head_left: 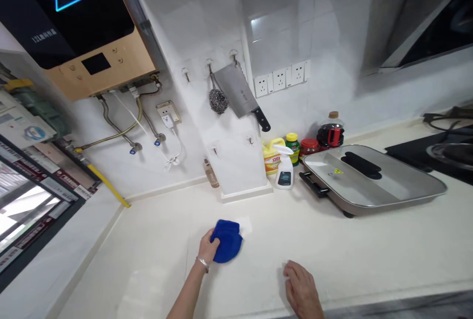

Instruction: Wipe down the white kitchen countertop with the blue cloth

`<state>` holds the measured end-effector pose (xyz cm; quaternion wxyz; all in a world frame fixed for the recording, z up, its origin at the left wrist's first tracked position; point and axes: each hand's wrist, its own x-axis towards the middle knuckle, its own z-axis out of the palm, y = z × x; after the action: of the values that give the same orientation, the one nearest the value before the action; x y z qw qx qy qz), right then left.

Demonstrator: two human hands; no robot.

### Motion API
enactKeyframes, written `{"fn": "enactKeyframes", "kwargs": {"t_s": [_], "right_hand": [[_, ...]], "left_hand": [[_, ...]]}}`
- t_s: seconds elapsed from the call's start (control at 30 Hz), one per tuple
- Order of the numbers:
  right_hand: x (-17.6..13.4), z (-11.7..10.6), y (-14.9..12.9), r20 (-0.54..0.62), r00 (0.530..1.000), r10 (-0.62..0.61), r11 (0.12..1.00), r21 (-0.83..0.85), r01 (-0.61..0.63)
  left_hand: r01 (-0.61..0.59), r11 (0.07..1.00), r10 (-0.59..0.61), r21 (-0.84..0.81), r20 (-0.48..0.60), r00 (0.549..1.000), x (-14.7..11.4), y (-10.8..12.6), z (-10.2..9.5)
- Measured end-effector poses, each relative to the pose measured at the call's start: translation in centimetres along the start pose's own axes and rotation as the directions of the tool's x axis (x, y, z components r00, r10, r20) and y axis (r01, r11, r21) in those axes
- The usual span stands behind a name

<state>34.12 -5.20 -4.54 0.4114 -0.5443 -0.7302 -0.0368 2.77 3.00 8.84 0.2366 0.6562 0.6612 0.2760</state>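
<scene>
A blue cloth [227, 241] lies partly folded over the pale countertop [155, 240]. At its left edge, my left hand [208, 247] pinches it between thumb and fingers; a bracelet circles that wrist. My right hand [302, 289] rests near the counter's front edge, to the right of the cloth and apart from it. Its fingers are loosely bent, with the thumb set apart, and nothing shows in them. Behind the cloth, a white spray bottle [284, 171] stands close to a boxed-in white pillar [238, 166].
To the right sits a wide electric pan with a metal lid [380, 176], beside a black stove [439, 149]. Bottles and jars, including a yellow jug [272, 159], line the wall. A cleaver [238, 92] and a steel scrubber [218, 101] hang above. A water heater [92, 33] is upper left.
</scene>
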Motion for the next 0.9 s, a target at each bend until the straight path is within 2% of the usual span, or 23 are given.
{"fn": "enactKeyframes", "kwargs": {"t_s": [0.1, 0.2, 0.27, 0.33, 0.37, 0.43, 0.6, 0.67, 0.7, 0.73, 0.8, 0.9], "right_hand": [[-0.3, 0.3, 0.4, 0.006, 1.000, -0.016, 1.000, 0.004, 0.016], [-0.4, 0.5, 0.6, 0.016, 1.000, -0.024, 1.000, 0.009, 0.023], [-0.5, 0.5, 0.6, 0.021, 1.000, -0.024, 1.000, 0.011, 0.024], [-0.5, 0.4, 0.5, 0.032, 0.999, -0.014, 1.000, 0.004, 0.014], [-0.5, 0.4, 0.5, 0.041, 0.999, -0.005, 1.000, -0.005, 0.005], [-0.5, 0.3, 0.4, 0.058, 0.998, 0.014, 1.000, -0.027, -0.012], [-0.4, 0.3, 0.5, 0.029, 0.999, -0.016, 0.999, -0.045, 0.017], [-0.3, 0.3, 0.5, 0.014, 0.999, -0.031, 0.999, -0.043, 0.031], [-0.3, 0.3, 0.5, 0.015, 0.999, -0.029, 0.999, -0.045, 0.030], [-0.4, 0.3, 0.5, 0.023, 1.000, -0.019, 0.998, -0.051, 0.020], [-0.6, 0.3, 0.6, 0.057, 0.998, 0.005, 0.998, -0.068, -0.001], [-0.9, 0.4, 0.9, 0.085, 0.996, 0.014, 0.996, -0.084, -0.007]], "left_hand": [[0.126, 0.991, -0.127, -0.036, -0.006, 0.992, 0.4, -1.4, -2.3], [0.245, 0.969, -0.245, 0.005, -0.040, 0.969, -0.3, -3.8, -5.4], [0.305, 0.951, -0.299, 0.054, -0.090, 0.950, -0.9, -5.2, -7.5], [0.324, 0.942, -0.312, 0.093, -0.122, 0.942, -1.5, -6.0, -8.4], [0.314, 0.944, -0.300, 0.106, -0.126, 0.946, -1.7, -6.1, -8.2], [0.264, 0.956, -0.249, 0.130, -0.121, 0.961, -2.3, -5.6, -6.4], [0.140, 0.964, -0.114, 0.226, -0.124, 0.986, -4.4, -3.1, 3.4], [0.084, 0.933, -0.032, 0.349, -0.152, 0.988, -5.5, -2.8, 6.3], [0.047, 0.908, 0.016, 0.416, -0.147, 0.989, -6.0, -2.9, 7.1], [-0.005, 0.877, 0.071, 0.480, -0.119, 0.990, -6.4, -3.2, 7.3], [-0.148, 0.824, 0.171, 0.548, 0.010, 0.985, -7.1, -4.2, 6.1], [-0.387, 0.767, 0.288, 0.512, 0.264, 0.920, -7.9, -6.6, 1.4]]}}
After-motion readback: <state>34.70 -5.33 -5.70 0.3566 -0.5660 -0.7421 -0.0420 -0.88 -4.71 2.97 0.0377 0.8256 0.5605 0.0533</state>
